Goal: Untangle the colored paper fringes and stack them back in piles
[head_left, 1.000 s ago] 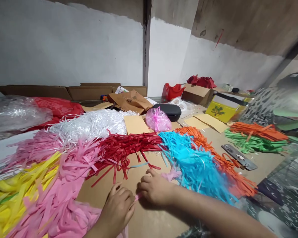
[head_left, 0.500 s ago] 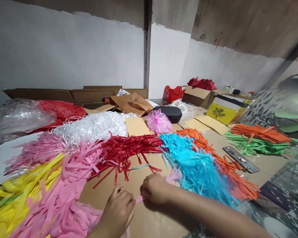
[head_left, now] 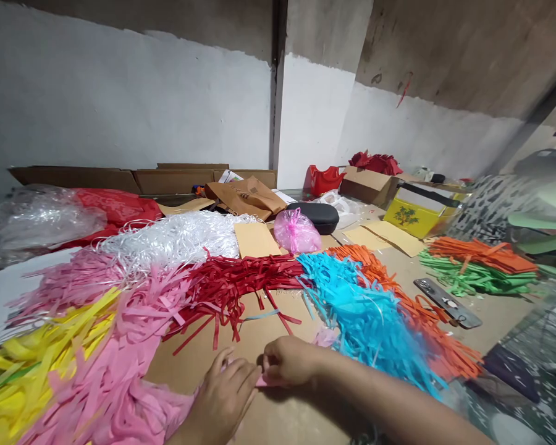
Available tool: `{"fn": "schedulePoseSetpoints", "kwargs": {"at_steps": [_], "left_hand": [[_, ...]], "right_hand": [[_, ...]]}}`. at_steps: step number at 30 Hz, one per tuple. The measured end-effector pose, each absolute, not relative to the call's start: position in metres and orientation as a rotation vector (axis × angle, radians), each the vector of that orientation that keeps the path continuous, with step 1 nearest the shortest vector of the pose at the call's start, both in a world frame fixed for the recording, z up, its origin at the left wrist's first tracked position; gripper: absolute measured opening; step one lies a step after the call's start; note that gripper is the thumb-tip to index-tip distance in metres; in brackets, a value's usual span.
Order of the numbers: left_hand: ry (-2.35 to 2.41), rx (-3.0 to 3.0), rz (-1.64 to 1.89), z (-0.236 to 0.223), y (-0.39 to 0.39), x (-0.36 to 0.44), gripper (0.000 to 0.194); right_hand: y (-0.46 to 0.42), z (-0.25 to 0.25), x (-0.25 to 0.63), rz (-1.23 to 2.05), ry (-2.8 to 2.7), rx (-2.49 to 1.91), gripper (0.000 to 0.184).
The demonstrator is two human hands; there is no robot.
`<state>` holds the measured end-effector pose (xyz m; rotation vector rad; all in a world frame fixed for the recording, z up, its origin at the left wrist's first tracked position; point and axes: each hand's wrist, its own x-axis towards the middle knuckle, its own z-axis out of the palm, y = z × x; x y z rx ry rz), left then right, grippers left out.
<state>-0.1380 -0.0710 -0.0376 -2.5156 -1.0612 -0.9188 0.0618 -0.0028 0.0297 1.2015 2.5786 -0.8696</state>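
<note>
A pink fabric strip [head_left: 265, 381] runs between my two hands, low over the cardboard sheet [head_left: 269, 337]. My left hand [head_left: 229, 386] is closed on it, the fingertips almost meeting the other hand. Pinching the strip from the right is my right hand [head_left: 291, 361], its fingers curled. Most of the strip is hidden under the fingers. A heap of pink strips [head_left: 115, 377] lies left of my left hand. Dark red strips [head_left: 241, 275] spread out beyond both hands, and bright blue strips [head_left: 366, 309] lie to the right, past my right wrist.
Yellow strips [head_left: 60, 346] lie at the far left, shiny white ones [head_left: 176, 238] behind. Orange strips [head_left: 438, 327] and a phone [head_left: 447, 301] are on the right. Farther back are a pink plastic bag [head_left: 297, 232], a black case [head_left: 322, 216] and a yellow box [head_left: 405, 213].
My hands have come closer together, and less of the pink strip shows between them. The left hand has shifted slightly right; the heaps lie as before.
</note>
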Motion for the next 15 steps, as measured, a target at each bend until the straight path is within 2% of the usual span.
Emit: {"fn": "schedulePoseSetpoints", "kwargs": {"at_steps": [3, 5, 7, 11, 15], "left_hand": [[-0.993, -2.483, -0.943, -0.036, -0.07, -0.135, 0.039], [-1.018, -2.475, -0.927, -0.034, -0.07, -0.134, 0.041], [-1.073, -2.474, -0.899, -0.032, -0.071, -0.134, 0.039], [-1.084, -2.438, -0.897, -0.029, -0.075, -0.135, 0.042], [-1.059, -2.395, -0.886, -0.027, -0.083, -0.138, 0.041]], "right_hand": [[-0.005, 0.028, 0.065, -0.991, 2.596, 1.21, 0.012], [-0.012, 0.022, 0.064, -0.925, 2.724, 1.277, 0.019], [-0.02, 0.011, 0.062, -0.657, 2.964, 1.248, 0.026], [-0.028, -0.018, 0.065, 0.093, 3.339, 0.944, 0.006], [-0.028, -0.031, 0.08, 0.451, 3.493, 0.778, 0.013]]}}
